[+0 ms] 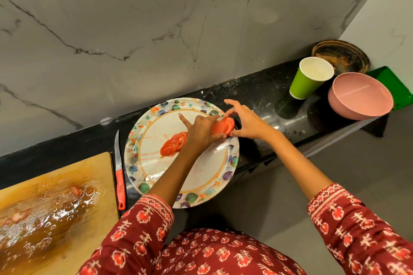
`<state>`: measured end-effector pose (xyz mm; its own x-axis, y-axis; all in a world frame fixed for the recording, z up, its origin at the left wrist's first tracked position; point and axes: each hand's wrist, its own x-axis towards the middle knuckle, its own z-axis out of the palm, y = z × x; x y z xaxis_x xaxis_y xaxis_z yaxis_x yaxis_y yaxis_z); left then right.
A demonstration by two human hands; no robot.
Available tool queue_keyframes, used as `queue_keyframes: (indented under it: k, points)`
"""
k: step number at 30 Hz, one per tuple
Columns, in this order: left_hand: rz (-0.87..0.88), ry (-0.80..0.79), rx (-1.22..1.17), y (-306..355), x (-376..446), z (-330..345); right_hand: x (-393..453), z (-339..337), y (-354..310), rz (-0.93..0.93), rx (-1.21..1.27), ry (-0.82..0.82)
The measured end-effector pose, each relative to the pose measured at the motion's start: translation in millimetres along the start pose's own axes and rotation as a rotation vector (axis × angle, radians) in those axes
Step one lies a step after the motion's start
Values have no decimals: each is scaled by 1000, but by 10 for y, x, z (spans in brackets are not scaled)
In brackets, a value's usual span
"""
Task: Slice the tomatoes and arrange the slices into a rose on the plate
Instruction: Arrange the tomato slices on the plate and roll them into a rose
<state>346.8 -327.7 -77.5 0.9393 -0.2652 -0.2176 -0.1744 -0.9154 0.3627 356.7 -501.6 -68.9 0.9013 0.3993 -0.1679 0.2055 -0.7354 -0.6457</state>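
Note:
A round patterned plate (pixel 156 169) sits on the black counter, its near edge over the counter's front. A row of overlapping tomato slices (pixel 173 144) lies left of its middle. A second bunch of tomato slices (pixel 224 126) is at the plate's right rim, held between both hands. My left hand (pixel 201 130) curls over that bunch from the left, thumb and fingers pinching it. My right hand (pixel 244 121) pinches it from the right, index finger raised. Part of the bunch is hidden under my fingers.
A red-handled knife (pixel 120 176) lies between the plate and a wet wooden cutting board (pixel 55 207) with tomato scraps. At the right stand a green paper cup (pixel 309 78), a pink bowl (pixel 359 96), a green tray (pixel 395 87) and a dark round dish (pixel 340 56).

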Motion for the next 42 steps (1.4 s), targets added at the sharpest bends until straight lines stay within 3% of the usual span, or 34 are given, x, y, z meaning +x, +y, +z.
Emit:
queue_keyframes:
  k: [8, 23, 29, 42]
  points:
    - [-11, -38, 40, 92, -17, -72, -56, 37, 32, 12, 58, 79]
    - [-10, -23, 25, 82, -40, -52, -53, 153, -49, 44, -34, 51]
    - [9, -53, 40, 56, -18, -83, -45, 211, -78, 54, -126, 119]
    - [48, -46, 36, 80, -5, -39, -77, 141, 32, 82, 130, 90]
